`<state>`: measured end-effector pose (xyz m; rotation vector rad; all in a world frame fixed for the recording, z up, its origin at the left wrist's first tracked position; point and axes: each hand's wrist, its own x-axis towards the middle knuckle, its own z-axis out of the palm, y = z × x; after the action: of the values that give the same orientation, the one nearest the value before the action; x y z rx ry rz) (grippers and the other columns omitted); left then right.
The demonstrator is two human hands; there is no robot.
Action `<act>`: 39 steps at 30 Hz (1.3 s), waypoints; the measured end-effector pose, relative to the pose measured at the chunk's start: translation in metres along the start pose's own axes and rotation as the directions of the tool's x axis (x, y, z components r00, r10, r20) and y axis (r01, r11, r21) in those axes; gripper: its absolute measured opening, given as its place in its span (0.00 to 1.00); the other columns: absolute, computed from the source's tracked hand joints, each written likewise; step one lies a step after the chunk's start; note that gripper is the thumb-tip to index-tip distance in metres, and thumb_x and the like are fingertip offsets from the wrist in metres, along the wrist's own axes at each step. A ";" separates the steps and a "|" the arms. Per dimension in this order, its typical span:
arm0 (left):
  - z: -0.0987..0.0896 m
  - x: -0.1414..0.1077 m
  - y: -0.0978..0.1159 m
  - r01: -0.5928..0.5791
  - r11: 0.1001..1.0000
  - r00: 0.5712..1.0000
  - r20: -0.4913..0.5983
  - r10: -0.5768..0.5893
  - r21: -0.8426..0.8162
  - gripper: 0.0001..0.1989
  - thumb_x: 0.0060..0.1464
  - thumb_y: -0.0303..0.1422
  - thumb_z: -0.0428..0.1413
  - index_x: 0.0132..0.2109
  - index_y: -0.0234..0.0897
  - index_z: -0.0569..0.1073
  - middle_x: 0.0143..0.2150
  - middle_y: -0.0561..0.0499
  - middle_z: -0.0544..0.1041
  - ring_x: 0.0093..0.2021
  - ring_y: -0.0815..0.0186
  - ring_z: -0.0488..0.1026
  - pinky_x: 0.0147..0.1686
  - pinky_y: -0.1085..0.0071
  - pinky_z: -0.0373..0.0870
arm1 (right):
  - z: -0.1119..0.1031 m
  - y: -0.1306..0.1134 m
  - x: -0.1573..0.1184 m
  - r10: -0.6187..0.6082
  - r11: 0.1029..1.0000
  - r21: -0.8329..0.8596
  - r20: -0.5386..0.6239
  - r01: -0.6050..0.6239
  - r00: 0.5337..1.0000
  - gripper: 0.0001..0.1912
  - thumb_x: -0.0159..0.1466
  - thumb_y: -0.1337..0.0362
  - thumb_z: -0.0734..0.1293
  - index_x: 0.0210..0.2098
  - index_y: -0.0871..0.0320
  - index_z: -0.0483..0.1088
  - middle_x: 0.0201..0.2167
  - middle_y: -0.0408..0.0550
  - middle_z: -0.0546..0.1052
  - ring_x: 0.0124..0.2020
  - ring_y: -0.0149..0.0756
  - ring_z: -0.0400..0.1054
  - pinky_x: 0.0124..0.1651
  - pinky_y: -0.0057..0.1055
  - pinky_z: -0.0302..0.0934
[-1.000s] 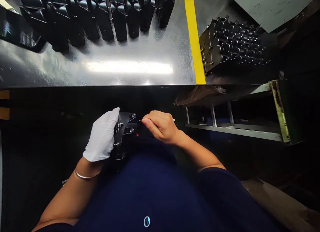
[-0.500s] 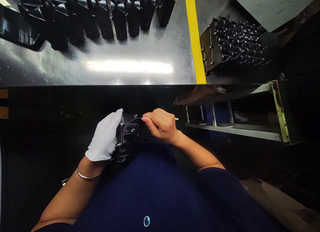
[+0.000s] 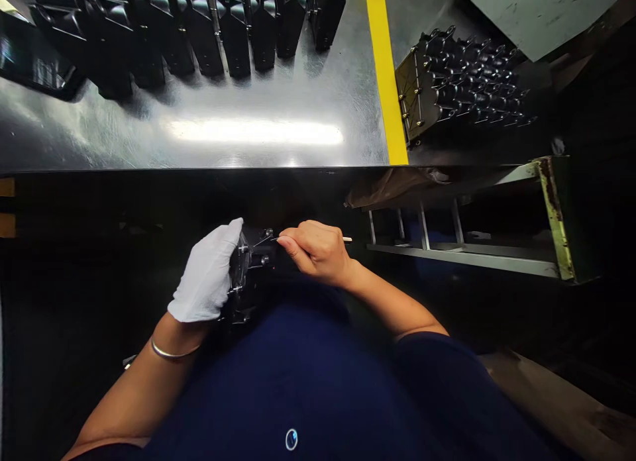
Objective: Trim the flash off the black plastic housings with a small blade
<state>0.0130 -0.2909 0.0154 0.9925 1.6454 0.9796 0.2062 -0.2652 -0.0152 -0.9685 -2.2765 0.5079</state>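
Observation:
My left hand (image 3: 205,273), in a white glove, is closed around the left side of a black moulded part (image 3: 257,257) with shiny pins or screws on it. The part is in front of my body, below the table edge, and its dark lower portion is hard to make out. Bare and closed, my right hand (image 3: 318,250) pinches a thin tool with a pale handle (image 3: 347,240), whose end sticks out behind the fist. The tool's fine metal tip reaches left to the upper right of the part; whether it touches is too small to tell.
A metal table (image 3: 293,103) lies ahead, with a row of black moulded parts (image 3: 233,37) along its far left. Right of a yellow stripe (image 3: 385,77) stands a block of stacked black parts (image 3: 462,80). A metal frame (image 3: 462,256) is at the right, below table height.
My right hand has shifted slightly left and down with the tool, nearer the black part. My left hand and the part have hardly moved.

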 end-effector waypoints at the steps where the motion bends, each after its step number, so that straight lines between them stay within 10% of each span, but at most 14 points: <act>1: -0.001 0.000 -0.001 0.031 0.999 0.999 0.029 -0.032 0.024 0.18 0.59 0.39 0.56 0.22 0.41 0.71 0.24 0.49 0.70 0.25 0.65 0.65 0.24 0.70 0.66 | 0.000 0.000 0.000 0.002 1.000 0.009 0.007 -0.002 1.000 0.17 0.73 0.62 0.59 0.34 0.60 0.76 0.24 0.44 0.77 0.25 0.28 0.66 0.35 0.27 0.60; 16: 0.000 -0.006 0.004 0.094 0.994 0.993 -0.075 -0.089 0.062 0.17 0.58 0.44 0.55 0.24 0.41 0.69 0.24 0.53 0.69 0.26 0.67 0.63 0.25 0.71 0.65 | -0.009 -0.004 0.004 -0.027 0.967 0.252 0.012 0.023 1.000 0.17 0.72 0.62 0.60 0.33 0.62 0.76 0.25 0.46 0.78 0.27 0.28 0.71 0.34 0.25 0.63; 29: 0.005 -0.015 -0.004 0.050 0.999 0.975 -0.215 -0.045 0.017 0.14 0.48 0.45 0.62 0.28 0.38 0.76 0.25 0.53 0.76 0.27 0.66 0.69 0.27 0.70 0.68 | -0.030 0.001 0.005 -0.010 0.855 0.471 0.436 -0.219 0.900 0.22 0.73 0.56 0.59 0.28 0.61 0.71 0.24 0.45 0.75 0.26 0.26 0.68 0.32 0.23 0.60; 36: 0.008 -0.016 -0.011 -0.052 0.998 0.968 -0.247 0.055 0.019 0.14 0.50 0.45 0.62 0.28 0.40 0.75 0.24 0.53 0.74 0.26 0.66 0.68 0.28 0.69 0.67 | -0.038 0.007 0.007 -0.191 0.731 0.661 0.432 -0.166 0.881 0.26 0.74 0.51 0.56 0.31 0.62 0.73 0.24 0.47 0.74 0.25 0.27 0.67 0.31 0.24 0.61; 39: 0.006 -0.014 -0.011 -0.063 0.998 0.961 -0.269 0.063 0.009 0.14 0.51 0.45 0.62 0.27 0.40 0.74 0.24 0.54 0.73 0.26 0.66 0.68 0.28 0.69 0.67 | -0.033 0.005 0.007 -0.180 0.828 0.560 0.303 -0.022 0.936 0.26 0.73 0.49 0.55 0.32 0.61 0.71 0.24 0.47 0.72 0.25 0.28 0.65 0.30 0.26 0.60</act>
<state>0.0201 -0.3066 0.0076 0.9481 1.8452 1.1995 0.2269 -0.2535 0.0094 -0.5074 -2.2325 1.3078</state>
